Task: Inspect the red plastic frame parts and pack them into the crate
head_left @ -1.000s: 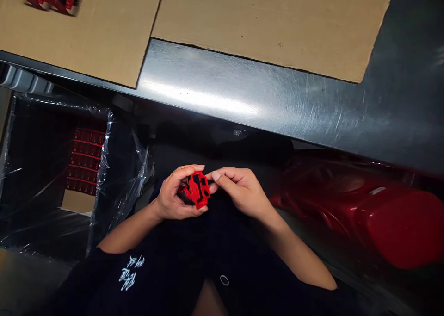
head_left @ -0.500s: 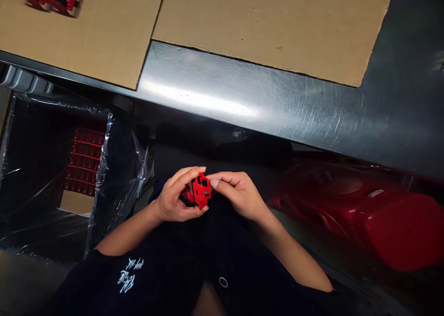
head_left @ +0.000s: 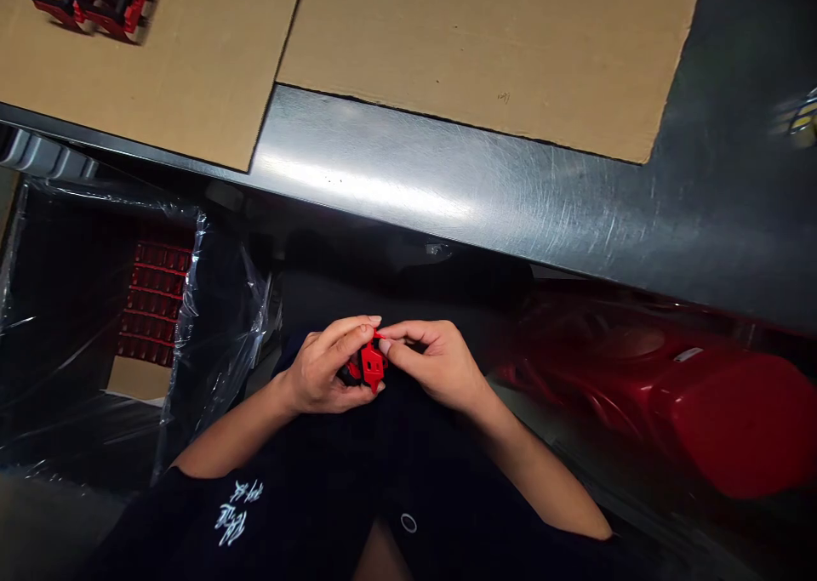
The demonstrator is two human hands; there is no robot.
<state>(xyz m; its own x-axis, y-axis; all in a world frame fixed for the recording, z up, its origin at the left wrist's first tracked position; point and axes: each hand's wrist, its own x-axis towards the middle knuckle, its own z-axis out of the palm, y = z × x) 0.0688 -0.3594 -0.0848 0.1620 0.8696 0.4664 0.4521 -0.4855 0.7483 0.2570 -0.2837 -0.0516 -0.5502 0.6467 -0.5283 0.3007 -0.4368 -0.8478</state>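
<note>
Over my lap, my left hand is closed round a small red and black plastic part, its fingers along the top and bottom edges. The part has small cut-out slots in its red face. At its upper right edge, my right hand pinches with thumb and forefinger. Whether those fingertips grip the part's edge or a separate small piece is too small to tell. On the cardboard at the upper left stand several red and black parts of a like colour.
A metal table carries two cardboard sheets. To my left, a plastic-lined box holds rows of red parts and a cardboard piece. A red plastic stool is at my right. Something yellow shows at the right edge.
The red part has turned in my left hand, so a narrower face now shows. My right fingertips have shifted slightly left, onto its upper edge. The view has moved a little.
</note>
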